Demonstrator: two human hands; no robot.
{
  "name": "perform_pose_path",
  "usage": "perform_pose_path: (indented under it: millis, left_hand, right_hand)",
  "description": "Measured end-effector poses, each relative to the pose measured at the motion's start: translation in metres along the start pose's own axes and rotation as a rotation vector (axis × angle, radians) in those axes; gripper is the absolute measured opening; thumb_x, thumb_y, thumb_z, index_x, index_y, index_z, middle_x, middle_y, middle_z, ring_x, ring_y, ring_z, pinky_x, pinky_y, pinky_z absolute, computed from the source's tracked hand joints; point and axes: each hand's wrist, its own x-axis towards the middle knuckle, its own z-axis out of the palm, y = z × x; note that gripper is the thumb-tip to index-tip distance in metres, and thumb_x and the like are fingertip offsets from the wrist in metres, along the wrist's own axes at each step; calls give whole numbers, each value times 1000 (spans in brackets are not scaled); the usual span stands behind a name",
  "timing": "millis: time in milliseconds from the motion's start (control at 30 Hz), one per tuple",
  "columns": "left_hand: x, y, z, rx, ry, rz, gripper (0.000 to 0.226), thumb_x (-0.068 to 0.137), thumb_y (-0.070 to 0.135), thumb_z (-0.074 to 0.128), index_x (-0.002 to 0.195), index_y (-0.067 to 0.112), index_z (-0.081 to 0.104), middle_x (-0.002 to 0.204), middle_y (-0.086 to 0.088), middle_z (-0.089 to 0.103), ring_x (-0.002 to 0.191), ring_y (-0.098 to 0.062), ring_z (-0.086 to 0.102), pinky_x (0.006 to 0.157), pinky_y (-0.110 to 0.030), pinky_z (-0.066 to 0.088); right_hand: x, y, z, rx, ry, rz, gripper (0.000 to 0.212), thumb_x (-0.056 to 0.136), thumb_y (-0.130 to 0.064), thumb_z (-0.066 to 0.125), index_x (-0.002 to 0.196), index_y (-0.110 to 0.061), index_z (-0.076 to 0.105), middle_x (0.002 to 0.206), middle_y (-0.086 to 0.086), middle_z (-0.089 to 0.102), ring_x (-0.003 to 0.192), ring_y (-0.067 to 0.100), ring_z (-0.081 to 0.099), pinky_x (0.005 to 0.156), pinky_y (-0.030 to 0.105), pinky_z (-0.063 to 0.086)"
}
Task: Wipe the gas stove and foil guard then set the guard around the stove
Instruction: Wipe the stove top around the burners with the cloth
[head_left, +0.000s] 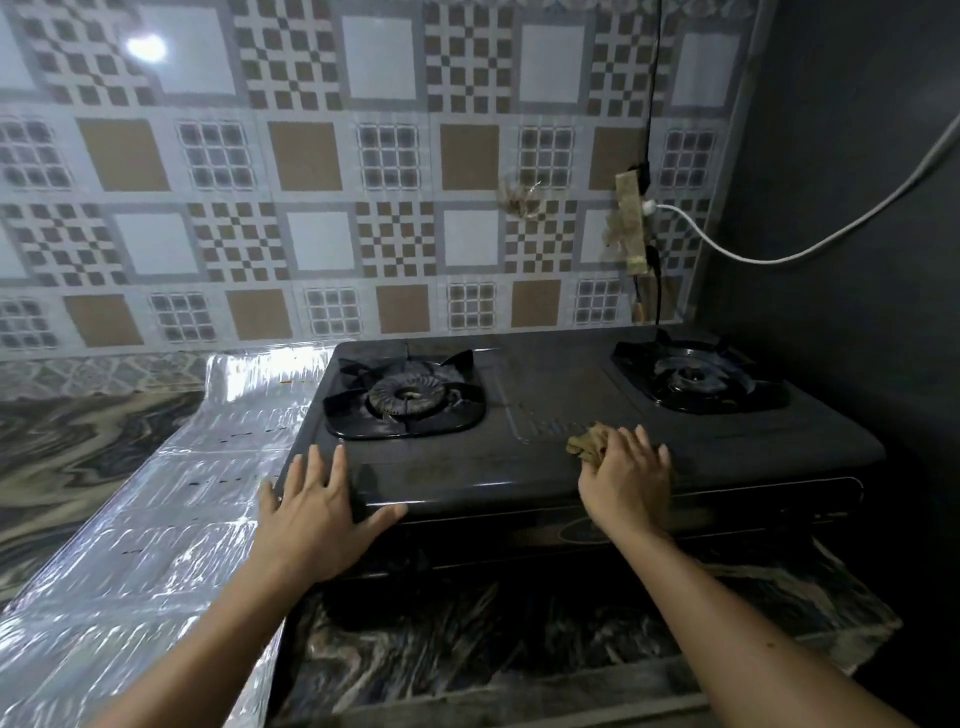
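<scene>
Right hand: the right hand (623, 475) lies palm down on the stove top, fingers curled over a crumpled brown cloth (589, 441) and pressing it to the metal.
Left hand: the left hand (317, 506) has its fingers spread and straight, holding nothing, and is braced on the front left corner of the stove.
Gas stove: the dark two-burner gas stove (545, 467) sits directly under both hands; the left burner (405, 397) is just beyond the left hand, and the right burner (698, 376) is beyond and to the right of the right hand.
Foil guard: the shiny foil guard (156, 519) lies flat on the counter, just left of the left hand and touching the stove's left side.
Progress: judging by the cloth on the top panel, wiping the stove appears under way. The guard is not yet standing around the stove, and whether it has been wiped cannot be told.
</scene>
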Motion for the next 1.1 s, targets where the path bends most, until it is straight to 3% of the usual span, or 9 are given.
perform_pose_path:
  millis: [233,567,867,967,1033,1100]
  left_hand:
    - [-2,-17,24,-33,20,-11,109,76,83,35,154,14,3,162,-14,-1,150,-30,-5,119,-52,10]
    - [-3,-16,32,-28,26,0,112,75,82,41,154,14,-2,162,-16,-8,150,-33,-10,119,-55,9]
    - [-1,-21,24,-117,-53,41,111,78,74,51,154,15,-5,162,-12,-15,149,-30,-16,117,-57,8]
    - [4,-37,9,-288,-63,58,104,78,70,54,154,15,11,163,-9,6,151,-26,1,118,-53,19]
    - [4,-47,1,-432,19,25,101,65,75,48,145,16,32,144,-6,38,139,-27,33,108,-47,35]
    - [2,-50,6,-512,15,-9,99,55,72,45,136,15,39,131,-4,43,123,-24,47,100,-44,42]
  right_hand:
    - [-7,-20,4,-38,3,38,53,90,-25,45,140,-9,39,149,10,39,144,27,21,117,48,11]
    - [-42,-106,20,-21,-94,-157,53,90,-31,45,139,-11,39,151,8,37,145,24,20,119,43,10]
    - [-56,-159,31,78,-180,-238,51,91,-26,42,140,-13,39,150,5,38,143,21,25,118,41,10]
    - [-53,-158,31,112,-168,-268,46,87,-24,46,132,-16,48,137,0,48,134,20,36,116,39,16]
    - [-56,-164,30,156,-195,-314,42,85,-22,47,127,-18,53,130,-2,50,127,20,43,114,36,18]
    - [-63,-178,30,220,-228,-373,37,85,-18,47,120,-20,57,125,-3,51,120,21,47,110,33,22]
